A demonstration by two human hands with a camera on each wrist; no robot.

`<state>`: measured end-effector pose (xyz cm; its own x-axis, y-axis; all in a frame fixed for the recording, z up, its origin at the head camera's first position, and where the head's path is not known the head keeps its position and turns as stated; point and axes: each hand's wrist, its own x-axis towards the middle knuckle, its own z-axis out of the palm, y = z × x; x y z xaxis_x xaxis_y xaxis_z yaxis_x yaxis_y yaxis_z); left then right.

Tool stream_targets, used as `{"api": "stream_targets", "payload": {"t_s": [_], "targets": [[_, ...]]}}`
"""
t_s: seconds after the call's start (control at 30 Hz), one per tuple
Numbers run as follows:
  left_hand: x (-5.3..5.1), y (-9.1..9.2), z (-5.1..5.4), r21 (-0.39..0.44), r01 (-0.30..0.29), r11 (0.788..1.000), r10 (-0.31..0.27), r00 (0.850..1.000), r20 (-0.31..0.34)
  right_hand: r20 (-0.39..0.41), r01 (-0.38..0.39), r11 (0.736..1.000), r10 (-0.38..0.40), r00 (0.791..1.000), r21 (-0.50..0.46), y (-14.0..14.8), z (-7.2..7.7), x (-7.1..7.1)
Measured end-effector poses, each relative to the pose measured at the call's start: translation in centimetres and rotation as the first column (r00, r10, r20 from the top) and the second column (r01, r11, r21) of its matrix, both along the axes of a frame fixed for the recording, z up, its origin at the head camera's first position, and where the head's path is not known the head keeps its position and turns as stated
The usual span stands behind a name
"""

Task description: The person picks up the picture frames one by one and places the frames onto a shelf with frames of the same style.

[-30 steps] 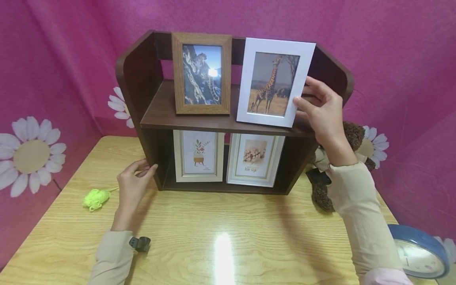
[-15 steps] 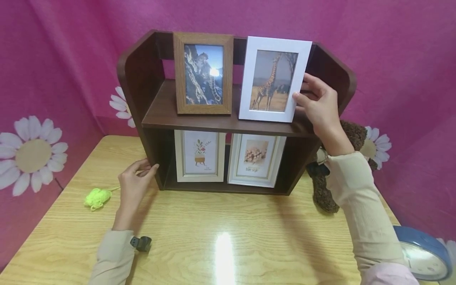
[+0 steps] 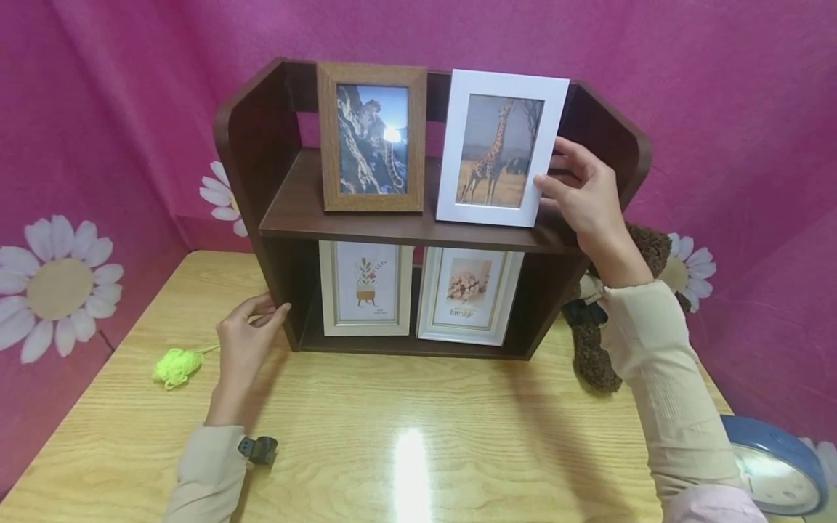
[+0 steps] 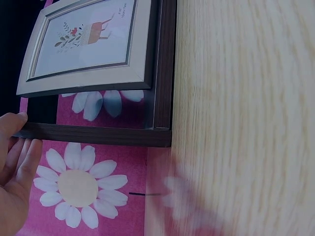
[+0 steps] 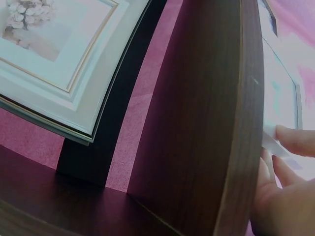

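My right hand (image 3: pixel 585 200) pinches the right edge of a white picture frame (image 3: pixel 445 145) with a giraffe photo, thumb in front and fingers behind. The frame stands on the upper board of a dark brown shelf (image 3: pixel 366 231). To its left stands a wooden picture frame (image 3: pixel 330 145) with a leopard photo. My left hand (image 3: pixel 245 341) grips the front edge of the shelf's left side panel; in the left wrist view, the thumb and fingers of the left hand (image 4: pixel 17 182) lie on either side of that panel.
On the lower level stand a cream flower-pot frame (image 3: pixel 329 290) and a white "free style" frame (image 3: pixel 428 298). Lime-green yarn (image 3: pixel 178 367) lies on the wooden table (image 3: pixel 327 436) at left. A brown plush toy (image 3: pixel 595 356) and a blue clock (image 3: pixel 771 436) are at right.
The white giraffe frame has moved slightly back and left, and its bottom edge sits higher in view. My right hand moved with it. The left hand keeps its grip on the shelf.
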<state>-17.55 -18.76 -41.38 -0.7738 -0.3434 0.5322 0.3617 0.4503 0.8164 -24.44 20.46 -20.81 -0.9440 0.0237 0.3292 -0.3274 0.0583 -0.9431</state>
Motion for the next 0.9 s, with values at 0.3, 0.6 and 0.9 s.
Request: {"api": "stream_targets", "payload": {"t_s": [0.3,0.6,0.9], "targets": [[0.0,0.1,0.2,0.009,0.004,1.0,-0.004,1.0,0.006,0.016,0.021,0.998,-0.022,1.0,0.066,0.0,0.0,-0.2],[0.8,1.0,1.7,-0.001,-0.011,1.0,0.011,1.0,0.002,0.024,0.026,0.994,-0.028,0.999,0.11,0.0,-0.2,-0.5],[-0.2,0.2,-0.1,0.011,-0.018,1.0,0.018,1.0,0.007,0.033,0.052,0.988,-0.057,0.998,0.146,-0.1,-0.3,-0.7]]}}
